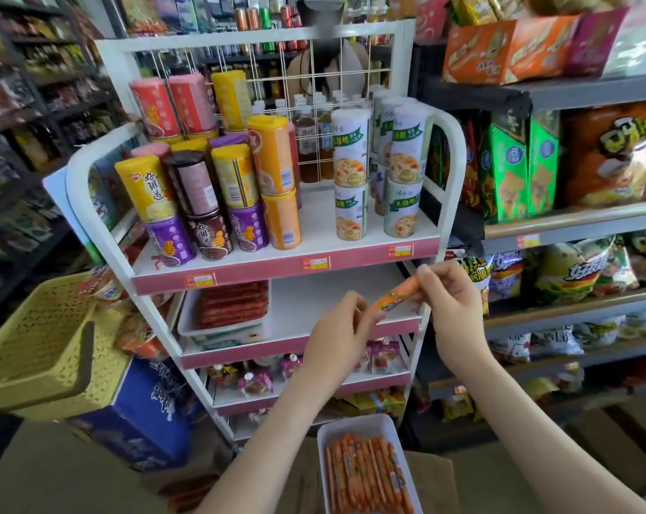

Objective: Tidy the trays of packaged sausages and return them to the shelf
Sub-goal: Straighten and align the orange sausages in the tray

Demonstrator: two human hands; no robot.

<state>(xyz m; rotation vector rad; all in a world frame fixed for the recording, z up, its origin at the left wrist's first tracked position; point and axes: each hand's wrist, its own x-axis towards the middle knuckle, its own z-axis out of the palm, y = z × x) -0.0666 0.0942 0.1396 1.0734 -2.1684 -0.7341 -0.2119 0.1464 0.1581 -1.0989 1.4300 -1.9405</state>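
Observation:
Both hands hold one orange packaged sausage (397, 295) in front of the white rack's second shelf (336, 302). My left hand (341, 324) pinches its lower end and my right hand (449, 294) pinches its upper end. Below my arms, a white tray (351, 428) filled with several orange sausages lying side by side rests on a brown surface. A second white tray (221, 330) with red sausages sits on the left half of the second shelf. The right half of that shelf is bare.
Stacked cans (217, 194) fill the rack's top shelf, pouches the lower ones. A yellow basket (36, 346) stands at left over a blue carton (147, 413). Snack shelves (573, 224) line the right. Loose red sausages (188, 495) lie at bottom left.

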